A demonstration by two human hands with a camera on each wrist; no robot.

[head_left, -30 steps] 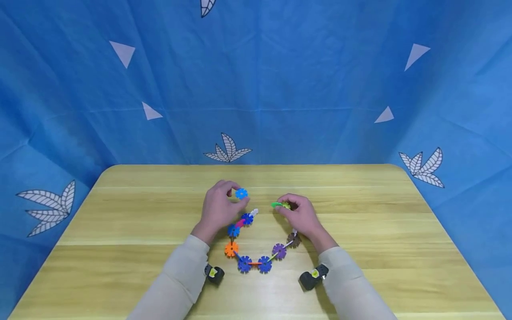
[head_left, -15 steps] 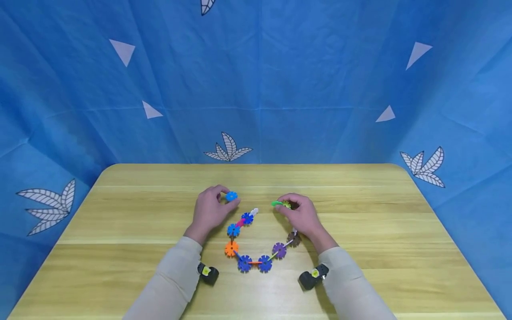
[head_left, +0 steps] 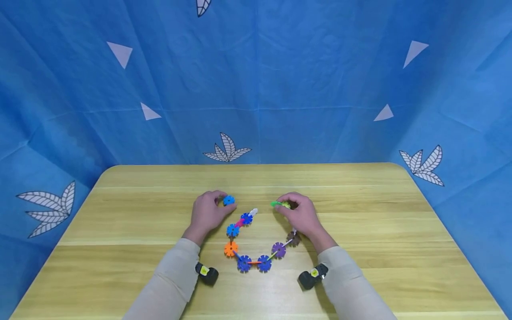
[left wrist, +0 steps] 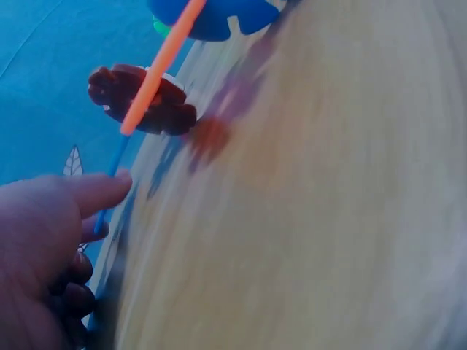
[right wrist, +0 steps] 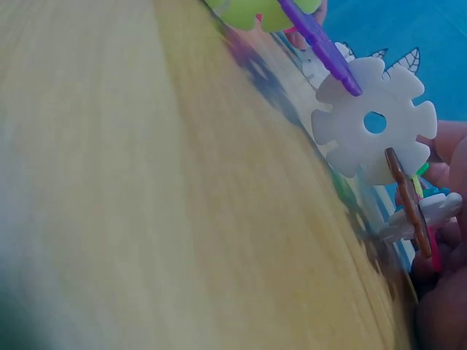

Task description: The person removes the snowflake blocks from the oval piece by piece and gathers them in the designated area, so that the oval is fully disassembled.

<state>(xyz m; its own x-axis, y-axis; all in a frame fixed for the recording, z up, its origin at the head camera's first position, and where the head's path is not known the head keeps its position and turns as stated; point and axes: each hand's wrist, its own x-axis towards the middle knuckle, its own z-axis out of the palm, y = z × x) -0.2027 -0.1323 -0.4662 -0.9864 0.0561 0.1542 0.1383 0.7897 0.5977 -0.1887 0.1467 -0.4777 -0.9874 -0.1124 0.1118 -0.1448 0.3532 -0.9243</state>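
In the head view a horseshoe-shaped chain of slotted snowflake discs, with an orange disc (head_left: 230, 249) and a purple disc (head_left: 279, 250) in it, lies on the wooden table. Between thumb and fingers my left hand (head_left: 206, 213) pinches a light blue disc (head_left: 229, 200), apart from the chain and behind its white left end (head_left: 254, 212). My right hand (head_left: 299, 214) grips the chain's other end, where a bright green disc (head_left: 275, 203) and a yellow-green disc (head_left: 286, 205) show at the fingertips. Its palm hides part of the chain. A white disc (right wrist: 375, 122) shows large in the right wrist view.
The wooden table (head_left: 380, 231) extends on both sides of the arms. Behind it hangs a blue cloth (head_left: 312, 80) with white leaf and triangle prints. A black wrist camera (head_left: 208, 275) is strapped to the left wrist, another camera (head_left: 308, 280) to the right.
My left hand has drawn left and slightly nearer to me, carrying the light blue disc farther from the right hand. The right hand and the chain stay almost still.
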